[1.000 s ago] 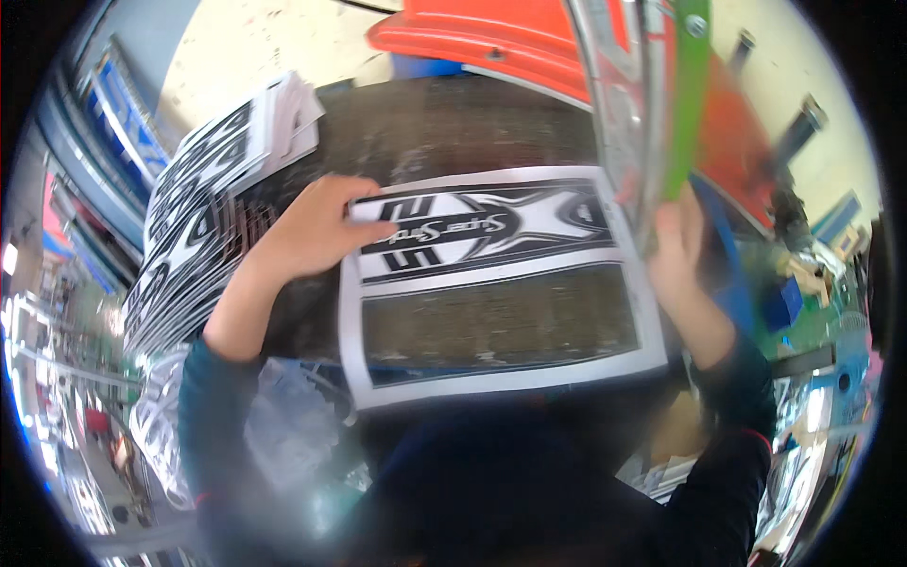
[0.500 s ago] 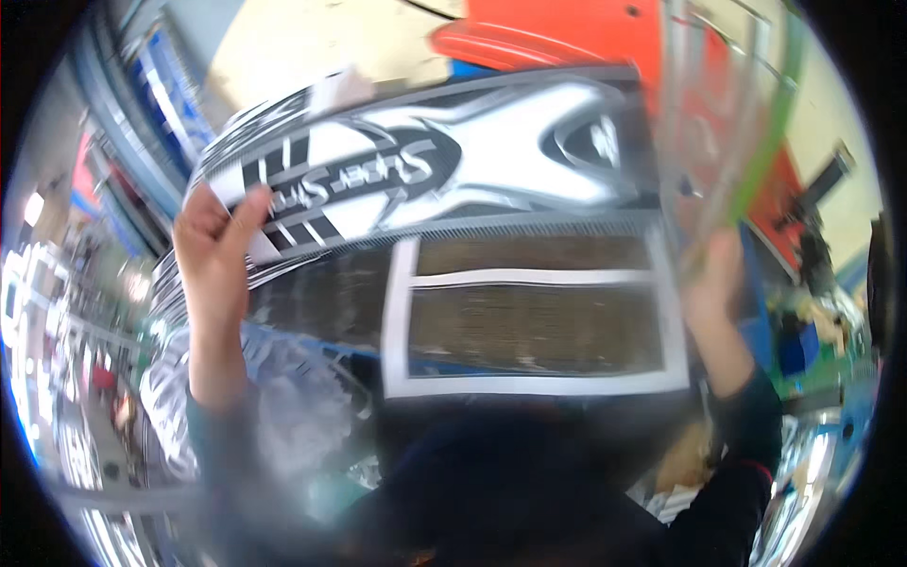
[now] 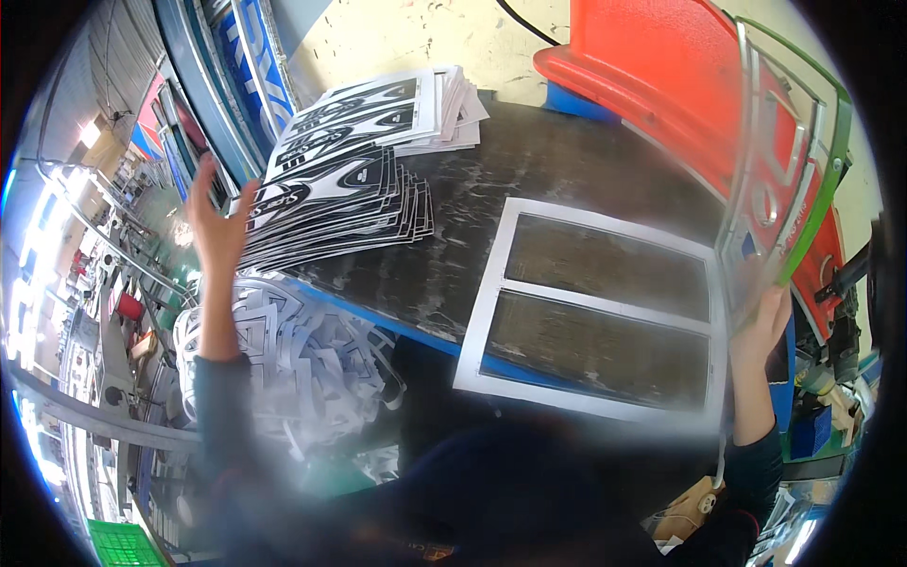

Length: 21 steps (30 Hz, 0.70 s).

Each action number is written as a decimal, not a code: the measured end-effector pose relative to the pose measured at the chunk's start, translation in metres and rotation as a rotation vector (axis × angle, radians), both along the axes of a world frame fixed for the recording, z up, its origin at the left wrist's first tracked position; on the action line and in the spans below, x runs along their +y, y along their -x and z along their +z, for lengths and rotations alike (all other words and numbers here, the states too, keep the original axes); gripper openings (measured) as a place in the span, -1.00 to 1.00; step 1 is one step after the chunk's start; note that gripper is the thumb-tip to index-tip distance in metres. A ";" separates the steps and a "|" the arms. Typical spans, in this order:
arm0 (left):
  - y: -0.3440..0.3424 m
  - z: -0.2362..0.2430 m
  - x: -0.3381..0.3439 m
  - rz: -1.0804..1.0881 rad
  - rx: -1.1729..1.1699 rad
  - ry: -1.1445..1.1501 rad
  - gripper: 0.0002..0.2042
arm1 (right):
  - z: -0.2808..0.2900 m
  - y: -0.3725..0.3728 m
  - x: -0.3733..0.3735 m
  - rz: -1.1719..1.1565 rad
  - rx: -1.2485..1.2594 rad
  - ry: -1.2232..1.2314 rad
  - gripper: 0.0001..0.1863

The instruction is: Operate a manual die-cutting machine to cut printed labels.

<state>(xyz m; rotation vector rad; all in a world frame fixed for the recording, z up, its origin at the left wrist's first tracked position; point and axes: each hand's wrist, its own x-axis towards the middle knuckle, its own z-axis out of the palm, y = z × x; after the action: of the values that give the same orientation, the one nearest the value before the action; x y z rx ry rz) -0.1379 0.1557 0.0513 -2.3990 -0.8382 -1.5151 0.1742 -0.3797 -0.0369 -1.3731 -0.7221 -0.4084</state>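
My left hand (image 3: 219,227) is raised at the left edge of a pile of sheets with black-and-white printing (image 3: 326,194). Its thumb and fingers are spread and hold nothing. A white border frame (image 3: 487,298) with two large rectangular openings lies flat, its near part reaching past the table's front edge. Close to its right margin is my right hand (image 3: 759,326), fingers together and pointing up. Just above those fingers ends a green-edged outline frame (image 3: 839,161). Blur hides what the right fingers grip.
Behind the pile is a second stack of printed sheets (image 3: 439,109) on the dark table (image 3: 453,170). A heap of white paper offcuts (image 3: 302,364) sits below the table's left edge. A large red panel (image 3: 661,66) stands at the far right. Blue-grey frames (image 3: 213,90) lean at the far left.
My left hand has let go of the printed sheet it held, and its fingers have opened beside the pile. The whole view has shifted, with things now farther right.
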 end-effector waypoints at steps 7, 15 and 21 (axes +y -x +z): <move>-0.086 -0.030 -0.174 -0.968 0.583 -0.044 -0.54 | 0.016 -0.001 -0.031 -0.036 -0.023 -0.167 -0.44; -0.129 0.057 -0.138 -1.105 0.422 1.130 -0.72 | 0.011 0.019 -0.046 -0.078 -0.052 -0.288 -0.45; -0.088 0.159 0.028 -1.551 -0.780 0.791 -0.80 | -0.013 0.015 -0.064 -0.040 -0.013 -0.291 -0.45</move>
<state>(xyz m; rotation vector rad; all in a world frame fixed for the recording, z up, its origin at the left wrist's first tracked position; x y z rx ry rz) -0.0504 0.1837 0.2102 -3.1019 1.0185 -3.1880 0.1590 -0.4433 -0.0498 -1.1128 -0.6201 -0.5328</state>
